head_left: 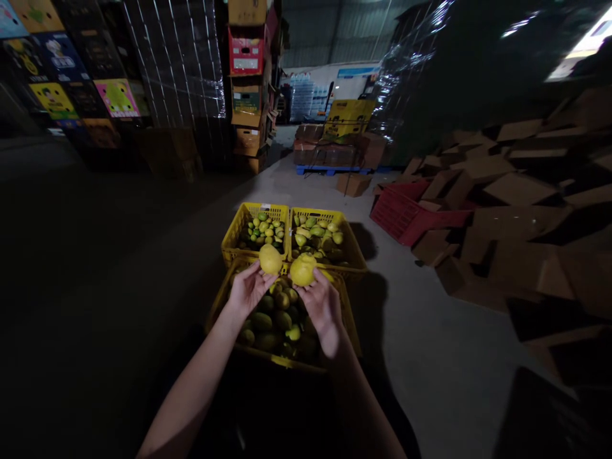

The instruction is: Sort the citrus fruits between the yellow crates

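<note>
Left hand [248, 290] grips the smooth yellow fruit [270, 259], right hand [321, 305] the lumpy yellow fruit [303, 270] at its 3 o'clock, both above the near crate [287, 363]; light fingertip support could likely let either roll off, bruising it.

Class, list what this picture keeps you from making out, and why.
All in the head view:
Far sides of the smooth fruit in the left hand and bumpy fruit in the right hand: face away.
Near crate bottom: hidden by piled fruit.
Cardboard pile, right end: cut by the edge.
Yellow box print: too small.
</note>
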A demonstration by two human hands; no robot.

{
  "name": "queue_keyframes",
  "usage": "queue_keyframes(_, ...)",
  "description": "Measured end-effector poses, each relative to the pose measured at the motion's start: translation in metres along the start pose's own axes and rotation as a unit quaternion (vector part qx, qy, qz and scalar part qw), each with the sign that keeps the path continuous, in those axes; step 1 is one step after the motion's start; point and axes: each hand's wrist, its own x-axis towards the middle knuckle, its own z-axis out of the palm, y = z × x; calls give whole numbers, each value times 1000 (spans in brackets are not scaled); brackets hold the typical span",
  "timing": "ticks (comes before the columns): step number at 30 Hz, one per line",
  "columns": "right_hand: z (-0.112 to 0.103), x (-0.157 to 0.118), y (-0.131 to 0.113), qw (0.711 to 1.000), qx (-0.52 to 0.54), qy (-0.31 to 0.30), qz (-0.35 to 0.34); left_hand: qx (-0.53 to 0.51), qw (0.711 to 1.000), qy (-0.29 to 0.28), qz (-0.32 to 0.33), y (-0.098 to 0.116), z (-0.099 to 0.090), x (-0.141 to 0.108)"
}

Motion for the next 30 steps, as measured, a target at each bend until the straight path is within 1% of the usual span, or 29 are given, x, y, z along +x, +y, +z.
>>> queue_keyframes(3,-3,5,0,999,0,2,38,-16,1000,-7,0,0,1,1)
queue_keyframes(5,-4,7,0,999,-5,2,47,-13,1000,-11,-2,0,2,2)
queue_keyframes(7,-4,7,1,999,-13,-10,45,-2,1000,-12,-3,-1,3,2)
queue_keyframes(9,-4,5,2,999,-22,-38,32,20,1000,-8,13,-2,3,3)
queue_keyframes(11,-2,1,3,997,-37,-63,9,52,998,-10,41,-5,1,3)
queue_keyframes(13,0,-2,4,995,-58,-78,-19,86,993,-31,68,-7,-1,3)
queue_keyframes(16,1,-5,5,991,-85,-77,-66,146,982,-71,97,-9,-4,3)
queue_keyframes(20,-1,-5,6,983,-130,-76,-102,210,962,-108,140,-8,-5,2)
queue_keyframes(22,-2,-4,6,980,-151,-67,-113,221,957,-105,158,-7,-2,0)
queue_keyframes(26,-1,-5,6,974,-171,-57,-134,225,957,-75,167,-5,2,-5)
queue_keyframes(28,1,-6,5,974,-171,-54,-136,211,964,-64,152,-4,4,-7)
queue_keyframes(30,3,-9,4,981,-149,-58,-112,186,976,-40,108,-3,4,-7)
